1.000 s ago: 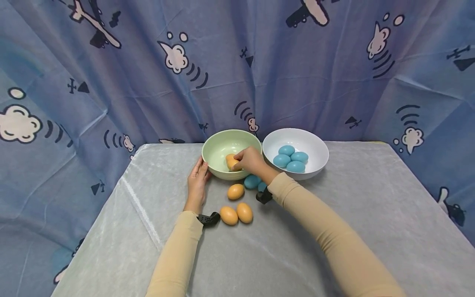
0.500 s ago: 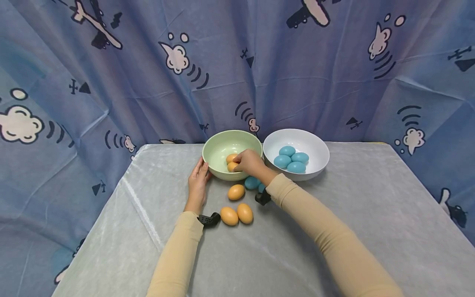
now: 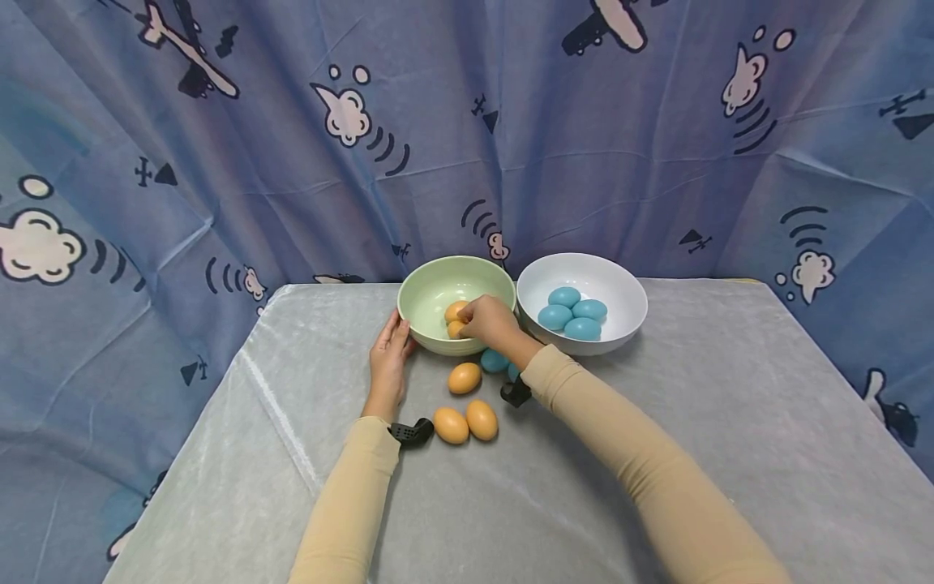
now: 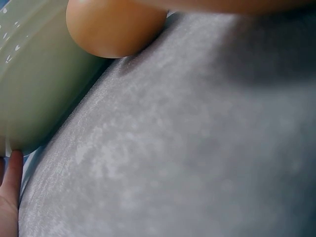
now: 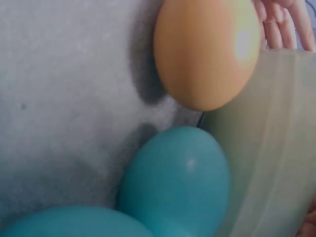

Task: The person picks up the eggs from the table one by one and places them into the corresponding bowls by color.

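Note:
Inside the pale green bowl [image 3: 430,288], my right hand [image 3: 496,323] pinches an orange egg [image 3: 455,329] low at the near wall. Behind it lies another orange egg [image 3: 454,311]. My left hand [image 3: 389,361] rests against the bowl's left side with its fingers extended, and in the left wrist view its fingers [image 4: 12,182] touch the green wall. On the cloth before the bowl sits a loose orange egg [image 5: 205,54]. Blue eggs [image 5: 177,182] lie close by, partly hidden under my right wrist in the head view.
Touching distance to the right stands a white bowl [image 3: 620,304] with several blue eggs [image 3: 583,328] in it. Two more orange eggs [image 3: 481,419] lie side by side nearer the front. A patterned blue curtain [image 3: 438,146] hangs behind the grey-covered table [image 3: 730,389].
The right hand has gone slightly down and forward in the green bowl, and the egg at its fingertips sits a little lower. The left hand has stayed at the bowl.

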Available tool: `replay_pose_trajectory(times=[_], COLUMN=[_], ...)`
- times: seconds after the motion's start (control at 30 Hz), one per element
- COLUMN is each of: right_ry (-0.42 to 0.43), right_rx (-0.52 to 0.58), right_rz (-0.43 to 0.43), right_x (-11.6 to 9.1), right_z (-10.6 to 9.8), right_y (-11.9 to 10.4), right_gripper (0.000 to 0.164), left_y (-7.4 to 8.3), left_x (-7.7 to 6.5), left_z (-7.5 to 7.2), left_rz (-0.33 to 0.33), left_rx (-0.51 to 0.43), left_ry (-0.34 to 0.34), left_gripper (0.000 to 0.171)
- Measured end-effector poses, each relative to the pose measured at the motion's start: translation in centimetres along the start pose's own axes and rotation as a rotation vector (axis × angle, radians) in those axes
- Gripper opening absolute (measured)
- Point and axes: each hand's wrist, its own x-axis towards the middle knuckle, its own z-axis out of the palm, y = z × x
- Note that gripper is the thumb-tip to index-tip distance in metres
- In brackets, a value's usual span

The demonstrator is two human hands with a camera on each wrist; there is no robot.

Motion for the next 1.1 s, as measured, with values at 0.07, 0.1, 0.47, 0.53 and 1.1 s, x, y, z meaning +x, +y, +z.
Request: replay_pose_trajectory(times=[0.07,0.1,0.47,0.53,1.1], right_ry=[0.002,0.006,0.089,0.092,0.067], right_rx=[0.113,0.175,0.537,0.547,0.584], right_rz=[0.013,0.016,0.009,0.001,-0.004], right_x=[-0.3,-0.4,-4.4,-5.2,-10.0], right_z=[-0.3,-0.5,-2.3,-2.4,-1.8], right_y=[0.1,0.1,1.0,1.4,3.4], right_gripper=[0.044,0.045,0.045,0.044,0.043], left_y=[-0.1,-0.1,-0.1,-0.1,0.0], left_x=[-0.1,-0.1,-0.5,-0.4,0.0], left_z=[0.0,0.0,0.1,0.1,-0.2], left_rz=[-0.002,-0.005,0.000,0.002,0.002], left_rx=[0.009,0.011,0.018,0.021,0.017], left_ry=[-0.005,-0.005,-0.005,-0.004,-0.016], left_gripper=[0.053,0.053,0.054,0.054,0.054])
